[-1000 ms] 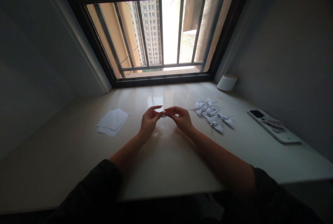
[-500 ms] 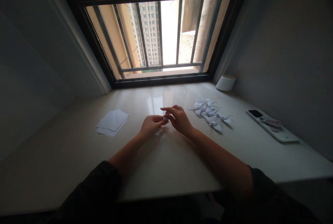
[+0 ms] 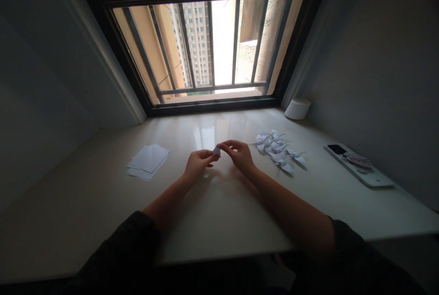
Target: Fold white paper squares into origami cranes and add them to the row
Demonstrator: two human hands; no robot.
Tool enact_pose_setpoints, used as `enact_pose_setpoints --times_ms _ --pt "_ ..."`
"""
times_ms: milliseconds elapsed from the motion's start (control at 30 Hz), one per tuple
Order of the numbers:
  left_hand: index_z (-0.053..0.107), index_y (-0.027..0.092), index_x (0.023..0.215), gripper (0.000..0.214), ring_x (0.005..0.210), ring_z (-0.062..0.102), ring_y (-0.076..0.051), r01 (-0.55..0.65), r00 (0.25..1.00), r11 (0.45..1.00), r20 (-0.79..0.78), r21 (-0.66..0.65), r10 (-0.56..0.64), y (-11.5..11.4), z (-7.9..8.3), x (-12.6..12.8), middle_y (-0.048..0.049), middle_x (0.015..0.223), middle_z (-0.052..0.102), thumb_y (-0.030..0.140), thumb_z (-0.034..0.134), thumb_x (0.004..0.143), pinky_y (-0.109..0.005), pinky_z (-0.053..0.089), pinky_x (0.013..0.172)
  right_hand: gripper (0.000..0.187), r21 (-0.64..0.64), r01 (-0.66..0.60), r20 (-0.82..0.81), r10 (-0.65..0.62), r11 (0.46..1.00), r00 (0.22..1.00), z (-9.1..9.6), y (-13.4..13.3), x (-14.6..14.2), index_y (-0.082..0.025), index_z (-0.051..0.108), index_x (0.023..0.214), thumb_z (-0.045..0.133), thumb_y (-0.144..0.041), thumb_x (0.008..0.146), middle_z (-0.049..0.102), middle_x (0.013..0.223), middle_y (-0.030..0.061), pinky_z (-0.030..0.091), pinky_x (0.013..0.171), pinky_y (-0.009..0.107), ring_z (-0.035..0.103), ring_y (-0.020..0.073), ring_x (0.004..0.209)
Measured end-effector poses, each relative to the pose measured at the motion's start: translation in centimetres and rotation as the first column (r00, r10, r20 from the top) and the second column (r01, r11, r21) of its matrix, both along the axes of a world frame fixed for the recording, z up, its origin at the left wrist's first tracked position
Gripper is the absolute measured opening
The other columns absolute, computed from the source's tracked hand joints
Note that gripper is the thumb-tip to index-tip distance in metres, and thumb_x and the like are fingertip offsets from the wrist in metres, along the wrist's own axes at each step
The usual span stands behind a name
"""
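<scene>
A small folded piece of white paper (image 3: pixel 216 152) is held up between both hands above the white ledge (image 3: pixel 212 222). My left hand (image 3: pixel 198 163) pinches it from the left, thumb and fingers closed on its lower part. Thumb and forefinger of my right hand (image 3: pixel 239 153) pinch its top right corner. The finer folds are too small to make out. Just right of my right hand lies a cluster of folded white paper cranes (image 3: pixel 276 148). Left of my left hand rests a loose stack of white paper sheets (image 3: pixel 148 161).
A phone (image 3: pixel 358 166) with a round grip on its back lies at the right. In the back right corner stands a white cylindrical object (image 3: pixel 297 109). A barred window (image 3: pixel 212 109) closes off the far side, with walls on both sides.
My right fingers have come down from above the paper and now pinch its top corner. More of the folded paper shows between the hands. The cranes and sheets have not moved.
</scene>
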State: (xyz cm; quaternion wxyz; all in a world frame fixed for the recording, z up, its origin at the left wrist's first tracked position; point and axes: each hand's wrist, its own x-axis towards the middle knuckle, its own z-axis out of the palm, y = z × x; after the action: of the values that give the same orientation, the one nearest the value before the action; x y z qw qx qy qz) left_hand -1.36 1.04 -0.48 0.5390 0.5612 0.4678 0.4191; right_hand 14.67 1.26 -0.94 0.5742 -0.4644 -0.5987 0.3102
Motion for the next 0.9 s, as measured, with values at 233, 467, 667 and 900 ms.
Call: enact_pose_setpoints --times_ms 233,467,667,900 --pt "0.071 0.014 0.084 0.035 0.087 0.066 -0.023 -0.008 0.992 1.000 0.125 -0.030 0.012 0.3 -0.4 0.1 -0.0125 0.088 0.072 0.042 0.074 0.063 -0.032 0.050 0.072 0.024 0.043 0.067 -0.006 -0.067 0.997 0.998 0.4 -0.3 -0.2 -0.022 0.069 0.077 0.060 -0.044 0.077 0.071 0.073 0.0020 0.043 0.069 0.032 0.063 0.0189 0.073" --pt "0.071 0.013 0.083 0.036 0.083 0.065 -0.023 -0.047 0.995 0.998 0.095 0.040 0.043 0.2 -0.5 0.1 -0.0115 0.085 0.072 0.043 0.074 0.062 -0.032 0.050 0.072 0.020 0.035 0.024 0.051 -0.026 0.999 0.998 0.1 -0.2 -0.2 -0.024 0.071 0.078 0.065 -0.043 0.073 0.072 0.081 0.0019 0.044 0.071 0.033 0.063 0.0195 0.078" --pt "0.073 0.015 0.086 0.036 0.083 0.065 -0.023 -0.051 0.996 0.997 0.071 0.064 0.046 0.2 -0.5 0.1 -0.0104 0.083 0.072 0.044 0.072 0.064 -0.032 0.050 0.070 0.014 0.114 0.048 0.065 -0.056 0.992 0.996 0.0 -0.4 -0.2 -0.026 0.073 0.078 0.069 -0.038 0.071 0.071 0.077 0.0015 0.046 0.071 0.033 0.061 0.0191 0.074" --pt "0.073 0.016 0.084 0.034 0.081 0.065 -0.023 -0.051 0.999 0.993 -0.013 0.108 0.053 0.0 -0.4 0.1 -0.0094 0.080 0.072 0.044 0.072 0.064 -0.030 0.049 0.066 0.009 0.236 0.096 0.113 -0.126 0.967 0.986 0.5 -1.1 -0.4 -0.027 0.073 0.081 0.067 -0.031 0.075 0.071 0.079 0.0013 0.047 0.074 0.034 0.062 0.0187 0.074"
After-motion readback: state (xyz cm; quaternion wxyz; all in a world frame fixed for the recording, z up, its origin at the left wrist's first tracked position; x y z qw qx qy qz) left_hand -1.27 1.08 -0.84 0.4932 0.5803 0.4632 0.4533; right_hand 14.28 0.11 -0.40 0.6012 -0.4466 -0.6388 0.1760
